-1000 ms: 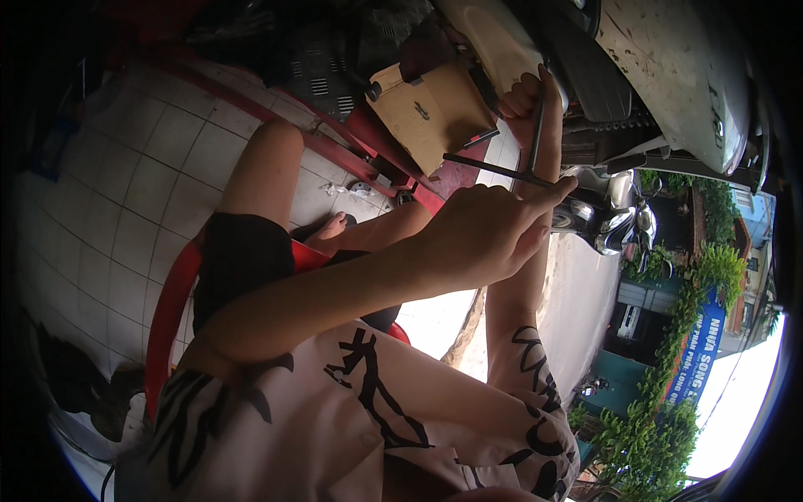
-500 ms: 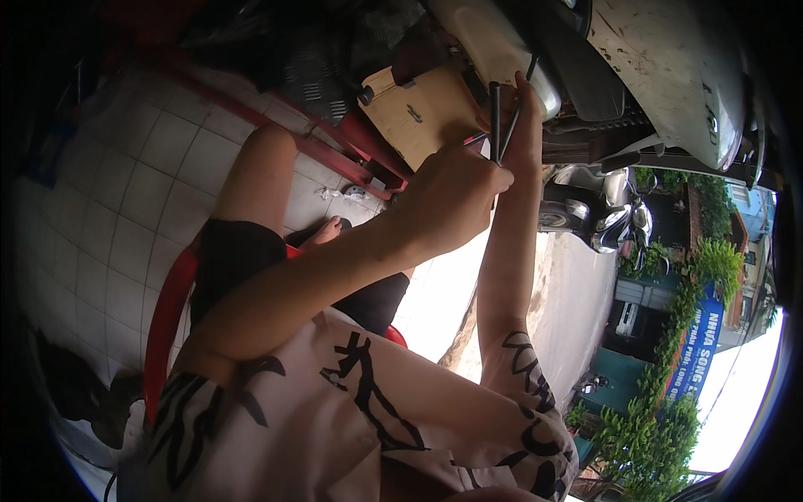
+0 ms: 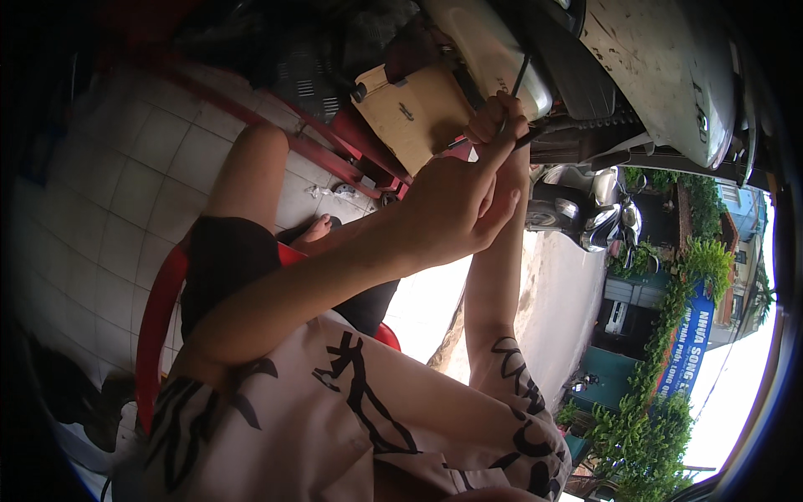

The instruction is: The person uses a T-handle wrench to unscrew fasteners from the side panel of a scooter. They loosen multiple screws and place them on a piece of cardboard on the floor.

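Note:
A thin dark shaft point(image 3: 523, 75), seemingly part of a T-handle wrench, runs from my right hand toward the pale body panel point(image 3: 468, 38) of a motorbike. My right hand point(image 3: 495, 121) is closed round it, knuckles toward the panel. Dark bar ends show on either side of the hands, one small and bluish-black, the other by my left fingertip. My left hand point(image 3: 456, 205) lies nearer me, its index finger stretched to the bar and its thumb apart. Its other fingers are partly hidden. Where the shaft's far tip meets the bike is hard to make out.
A tan cardboard-like sheet or box point(image 3: 414, 117) with a small dark item on it lies beside a red metal frame point(image 3: 335, 151). I sit on a red chair point(image 3: 155, 335) over pale floor tiles point(image 3: 109, 243). Another motorbike point(image 3: 585, 205) stands outside near the road.
The dark bar has swung from upright to nearly level. My left hand has loosened from its fist, with the index finger now stretched out. My right hand's curled fingers have come into sight.

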`<control>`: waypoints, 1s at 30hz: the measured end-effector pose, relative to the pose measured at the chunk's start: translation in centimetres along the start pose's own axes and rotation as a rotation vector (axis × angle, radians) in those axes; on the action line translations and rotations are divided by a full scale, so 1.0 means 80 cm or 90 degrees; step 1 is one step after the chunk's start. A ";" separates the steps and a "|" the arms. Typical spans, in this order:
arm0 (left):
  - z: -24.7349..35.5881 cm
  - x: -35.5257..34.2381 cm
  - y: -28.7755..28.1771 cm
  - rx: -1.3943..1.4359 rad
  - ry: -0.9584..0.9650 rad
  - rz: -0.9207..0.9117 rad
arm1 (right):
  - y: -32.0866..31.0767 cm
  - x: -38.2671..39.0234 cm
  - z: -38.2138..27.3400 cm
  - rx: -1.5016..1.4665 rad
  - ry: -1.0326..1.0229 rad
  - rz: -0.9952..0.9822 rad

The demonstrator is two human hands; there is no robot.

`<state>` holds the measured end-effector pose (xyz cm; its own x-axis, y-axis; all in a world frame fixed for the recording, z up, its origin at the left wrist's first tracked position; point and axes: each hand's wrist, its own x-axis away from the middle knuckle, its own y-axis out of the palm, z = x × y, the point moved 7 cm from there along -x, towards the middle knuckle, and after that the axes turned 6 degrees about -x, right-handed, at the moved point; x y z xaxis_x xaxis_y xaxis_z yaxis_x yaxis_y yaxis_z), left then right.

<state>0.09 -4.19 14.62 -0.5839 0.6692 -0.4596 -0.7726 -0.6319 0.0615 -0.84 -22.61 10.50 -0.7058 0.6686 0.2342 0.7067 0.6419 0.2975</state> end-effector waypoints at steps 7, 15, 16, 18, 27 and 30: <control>-0.030 0.026 0.035 -0.271 0.044 -0.109 | 0.025 -0.009 -0.035 0.007 0.011 -0.206; 0.015 -0.002 -0.002 -0.032 0.003 -0.009 | 0.027 -0.004 -0.040 0.069 -0.039 -0.086; 0.022 -0.003 0.006 -0.047 0.028 -0.023 | 0.022 0.001 -0.044 0.112 -0.079 0.006; 0.032 -0.005 0.015 -0.082 0.077 -0.046 | 0.022 -0.018 -0.039 0.048 -0.003 -0.162; -0.003 0.018 0.012 -0.235 0.030 -0.041 | 0.015 -0.024 -0.039 0.030 0.049 -0.195; -0.004 0.012 -0.002 -0.154 -0.036 -0.016 | 0.017 -0.025 -0.036 0.038 0.023 -0.194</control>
<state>-0.26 -3.60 13.86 -0.5834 0.7027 -0.4072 -0.7090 -0.6853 -0.1667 1.42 -24.18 13.10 -0.8860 0.4289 0.1763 0.4635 0.8319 0.3052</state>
